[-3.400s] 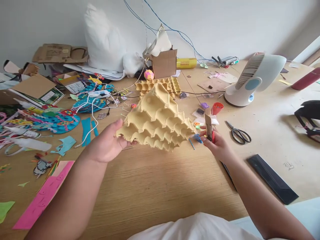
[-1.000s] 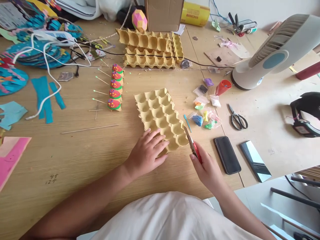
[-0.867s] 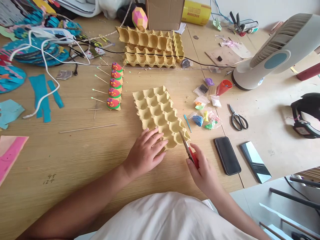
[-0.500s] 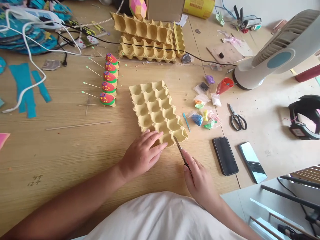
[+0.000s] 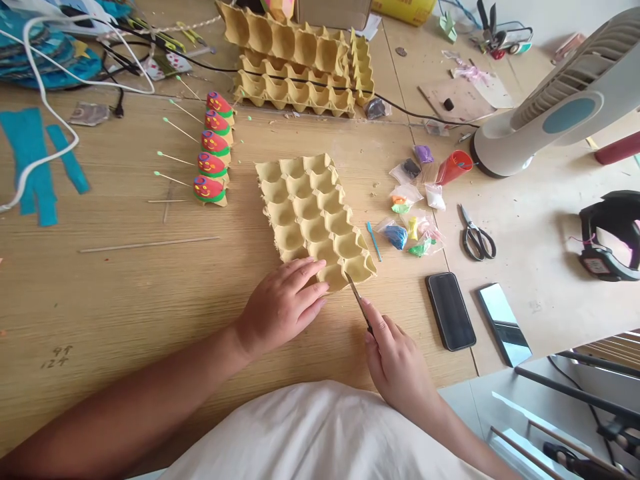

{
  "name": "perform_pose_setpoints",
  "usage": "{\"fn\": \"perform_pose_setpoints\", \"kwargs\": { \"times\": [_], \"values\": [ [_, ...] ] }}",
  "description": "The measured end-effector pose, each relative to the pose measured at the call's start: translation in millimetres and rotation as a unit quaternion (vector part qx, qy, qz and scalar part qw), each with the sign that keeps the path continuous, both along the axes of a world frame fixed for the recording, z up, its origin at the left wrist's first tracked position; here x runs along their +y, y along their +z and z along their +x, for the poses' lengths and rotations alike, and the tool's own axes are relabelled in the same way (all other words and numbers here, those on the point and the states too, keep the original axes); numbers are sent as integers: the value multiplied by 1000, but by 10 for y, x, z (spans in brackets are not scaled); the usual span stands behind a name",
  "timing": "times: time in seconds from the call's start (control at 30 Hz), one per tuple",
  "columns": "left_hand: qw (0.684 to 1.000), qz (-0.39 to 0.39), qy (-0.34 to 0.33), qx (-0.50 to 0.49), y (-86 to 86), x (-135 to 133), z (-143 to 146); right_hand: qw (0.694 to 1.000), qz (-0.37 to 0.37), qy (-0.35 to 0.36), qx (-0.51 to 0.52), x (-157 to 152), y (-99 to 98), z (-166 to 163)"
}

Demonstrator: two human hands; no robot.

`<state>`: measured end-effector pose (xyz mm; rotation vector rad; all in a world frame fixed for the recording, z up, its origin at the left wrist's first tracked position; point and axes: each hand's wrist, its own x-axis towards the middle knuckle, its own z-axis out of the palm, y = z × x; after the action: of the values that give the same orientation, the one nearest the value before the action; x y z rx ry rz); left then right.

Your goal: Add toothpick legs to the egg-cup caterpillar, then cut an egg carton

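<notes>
A pale yellow egg carton piece (image 5: 311, 208) with rows of cups lies flat on the table in front of me. My left hand (image 5: 286, 301) rests on its near left edge, fingers stretched out and pressing down. In my right hand (image 5: 395, 353) is a knife (image 5: 356, 295) with a thin blade, its dark handle mostly hidden in my grip. The blade's tip touches the carton's near edge, between two cups. To the left stands a row of red-and-green caterpillar heads (image 5: 211, 190) on carton cups, with thin green-tipped sticks poking out.
Right of the carton lie a blue plastic tool (image 5: 374, 241), bags of coloured clay (image 5: 396, 237), a red cup (image 5: 457, 167), scissors (image 5: 477, 241) and two phones (image 5: 451, 312). A white fan (image 5: 540, 113) stands behind. More egg cartons (image 5: 295, 90) are stacked at the back, a black cable crossing them.
The view has shifted slightly. Both hands stay at the carton's near edge, and the knife tip remains at about the same spot between cups.
</notes>
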<state>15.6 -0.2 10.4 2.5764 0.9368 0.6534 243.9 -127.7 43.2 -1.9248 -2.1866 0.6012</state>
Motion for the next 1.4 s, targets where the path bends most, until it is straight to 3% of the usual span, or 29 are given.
{"fn": "perform_pose_setpoints", "kwargs": {
  "times": [0.57,1.0,1.4],
  "values": [
    [999,9,41,-7,-4,-11,67,991,30,13,-126,32,-43,-149],
    [999,-22,42,-24,-12,-11,63,999,16,-22,-37,56,-45,-72],
    [998,46,46,4,-3,-8,87,998,-1,-5,-61,-18,-59,-149]
  ]
}}
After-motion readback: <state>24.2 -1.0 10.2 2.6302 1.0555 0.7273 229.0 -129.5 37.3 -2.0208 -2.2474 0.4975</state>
